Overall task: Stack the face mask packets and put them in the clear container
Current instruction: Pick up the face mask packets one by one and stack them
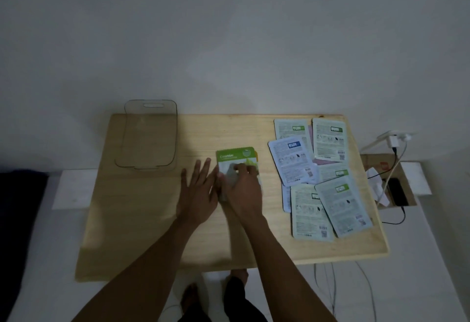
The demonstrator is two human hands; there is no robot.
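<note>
A green and white face mask packet (235,155) lies face up in the middle of the wooden table (152,220), with a yellow edge of another packet showing under its right side. My right hand (244,189) rests on its lower half, fingers curled onto it. My left hand (198,192) lies flat and open just left of the packet, fingers spread, touching its left edge. Several more packets (330,204) lie face down, scattered and overlapping, on the table's right side. The clear container (147,136) stands at the back left, with nothing visible inside.
A white wall rises behind the table. To the right, a cardboard box (404,189) holds a dark device, with a white charger (393,141) and cables above it. Cables hang below the table's front right. My feet show under the front edge.
</note>
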